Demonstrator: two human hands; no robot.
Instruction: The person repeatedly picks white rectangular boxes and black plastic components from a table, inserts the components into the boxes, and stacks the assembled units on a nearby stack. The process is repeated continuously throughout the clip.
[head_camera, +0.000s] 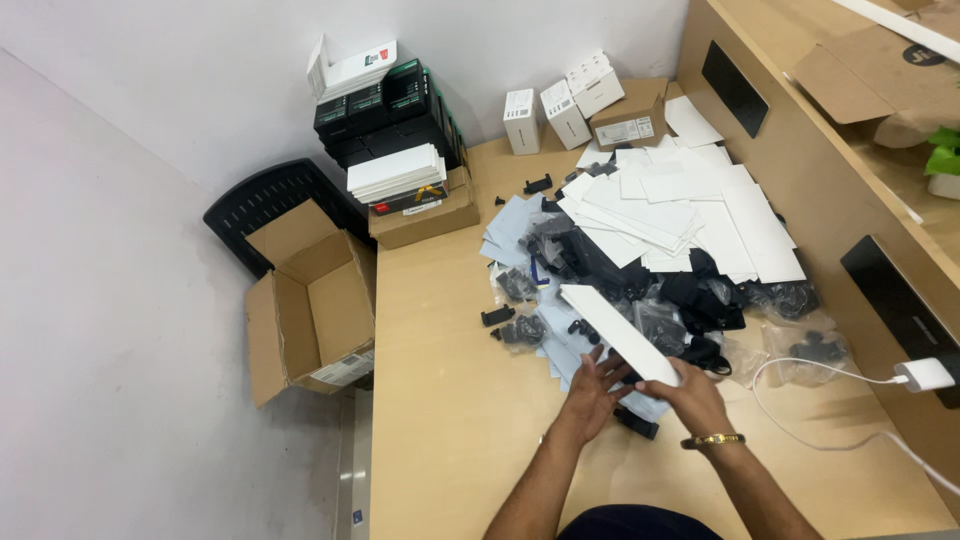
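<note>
Both my hands hold a long flat white cardboard piece (612, 328) over the wooden table (440, 400). My right hand (692, 398), with a gold bracelet on the wrist, grips its near end from the right. My left hand (596, 388) touches the same end from the left, fingers spread along its edge. Under the cardboard lie pale blue sheets (560, 350) and small black parts in clear plastic bags (524, 330). A black part (636, 422) sits on the table just below my hands.
A heap of flat white cardboard blanks (690, 215) and black items covers the table's far right. White boxes (560, 110), a brown box (632, 118) and stacked black boxes (385, 110) stand at the back. An open carton (310, 310) sits left on a black chair. A white charger (925, 375) and cable hang on the right.
</note>
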